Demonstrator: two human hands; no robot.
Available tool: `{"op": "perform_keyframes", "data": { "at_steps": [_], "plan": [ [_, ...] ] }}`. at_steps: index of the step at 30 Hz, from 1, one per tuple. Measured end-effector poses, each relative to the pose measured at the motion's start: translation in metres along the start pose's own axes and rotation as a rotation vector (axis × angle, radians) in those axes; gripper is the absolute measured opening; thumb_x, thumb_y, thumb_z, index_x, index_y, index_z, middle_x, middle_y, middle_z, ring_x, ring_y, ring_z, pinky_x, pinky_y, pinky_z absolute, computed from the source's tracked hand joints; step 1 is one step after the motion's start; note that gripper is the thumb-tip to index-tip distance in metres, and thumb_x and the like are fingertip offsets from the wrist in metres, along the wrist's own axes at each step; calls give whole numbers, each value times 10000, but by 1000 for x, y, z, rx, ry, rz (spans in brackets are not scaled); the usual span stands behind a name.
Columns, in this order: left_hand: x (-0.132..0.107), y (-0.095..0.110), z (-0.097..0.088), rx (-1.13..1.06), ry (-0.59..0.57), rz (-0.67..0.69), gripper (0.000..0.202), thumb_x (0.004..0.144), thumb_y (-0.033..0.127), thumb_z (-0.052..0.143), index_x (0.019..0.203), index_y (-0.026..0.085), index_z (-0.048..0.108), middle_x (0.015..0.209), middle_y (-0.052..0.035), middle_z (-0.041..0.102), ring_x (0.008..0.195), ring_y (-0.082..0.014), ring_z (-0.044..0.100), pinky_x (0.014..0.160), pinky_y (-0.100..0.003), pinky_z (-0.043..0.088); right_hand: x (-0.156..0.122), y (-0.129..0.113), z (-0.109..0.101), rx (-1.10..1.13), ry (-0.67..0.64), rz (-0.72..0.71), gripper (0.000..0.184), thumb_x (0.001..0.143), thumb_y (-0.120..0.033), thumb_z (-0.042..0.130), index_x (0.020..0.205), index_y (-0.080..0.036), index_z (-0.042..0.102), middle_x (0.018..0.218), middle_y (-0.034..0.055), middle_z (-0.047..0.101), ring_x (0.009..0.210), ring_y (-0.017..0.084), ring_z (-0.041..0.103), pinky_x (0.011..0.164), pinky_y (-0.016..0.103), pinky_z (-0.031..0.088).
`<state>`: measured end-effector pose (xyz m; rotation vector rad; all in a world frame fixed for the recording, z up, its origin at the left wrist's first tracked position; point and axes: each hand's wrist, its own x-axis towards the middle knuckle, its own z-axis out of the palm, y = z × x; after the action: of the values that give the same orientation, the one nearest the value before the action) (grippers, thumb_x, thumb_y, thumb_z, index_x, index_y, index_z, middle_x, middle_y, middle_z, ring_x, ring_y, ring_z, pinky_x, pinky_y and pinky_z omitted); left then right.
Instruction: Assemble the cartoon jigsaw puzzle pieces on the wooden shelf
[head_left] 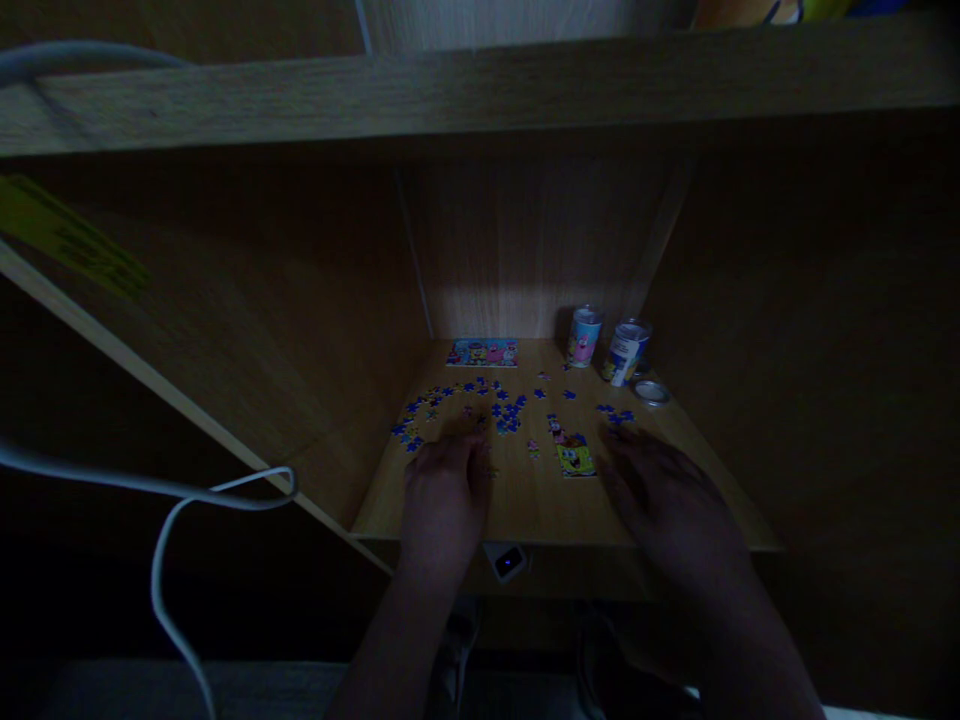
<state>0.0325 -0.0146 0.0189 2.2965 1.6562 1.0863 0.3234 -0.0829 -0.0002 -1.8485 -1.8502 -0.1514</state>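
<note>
The scene is very dim. My left hand [444, 490] lies palm down on the wooden desk [525, 500], its fingertips among several scattered blue puzzle pieces [480, 400]. Its fingers look loosely curled and close together. My right hand [660, 490] rests flat on the desk with fingers stretched forward, just right of a small joined yellow puzzle section [575, 460]. Neither hand visibly holds a piece. A finished picture strip or reference card [482, 352] lies at the back of the desk.
Two printed cans [584, 336] [625, 352] stand at the back right, with a round lid [651, 392] beside them. A shelf board [480, 90] overhangs the desk. White cables [172, 520] hang at the left. A small device with a light [507, 562] sits under the front edge.
</note>
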Motion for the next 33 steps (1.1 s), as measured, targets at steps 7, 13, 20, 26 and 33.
{"op": "perform_keyframes", "data": {
  "at_steps": [7,13,20,26,33],
  "plan": [
    [-7,14,-11,-36,-3,264,151,1099,215,606,1057,264,743,1009,-62,817,975,-282,758,935,-464,592,0,1,1,-10,6,2,518,1171,-502,461,1593,-283,667,1600,68,705,1542,317,609,1306,570,495],
    [-20,23,-2,71,-85,540,290,1141,279,604,866,244,691,802,-28,742,751,-216,708,727,-390,586,-1,2,4,-14,19,-5,543,1171,-515,457,1604,-261,664,1599,80,705,1537,330,615,1301,584,498],
    [-17,25,-1,55,-89,487,238,1124,234,622,895,237,688,860,-33,731,851,-230,709,930,-434,625,-1,2,4,-4,27,-8,520,1165,-495,472,1602,-295,670,1587,69,713,1520,327,631,1288,584,509],
    [-10,30,-7,109,-140,280,59,1066,260,702,1066,225,749,1124,-104,778,1099,-334,719,1039,-573,606,-1,3,5,6,24,6,533,1170,-526,450,1593,-290,674,1610,60,696,1548,337,602,1297,597,489],
    [-11,21,2,265,-108,147,492,1116,397,615,1555,175,626,1733,-214,539,1600,-463,485,1321,-744,390,-1,3,5,28,14,18,540,1167,-521,454,1611,-288,656,1613,61,694,1549,336,598,1307,597,472]
  ]
}}
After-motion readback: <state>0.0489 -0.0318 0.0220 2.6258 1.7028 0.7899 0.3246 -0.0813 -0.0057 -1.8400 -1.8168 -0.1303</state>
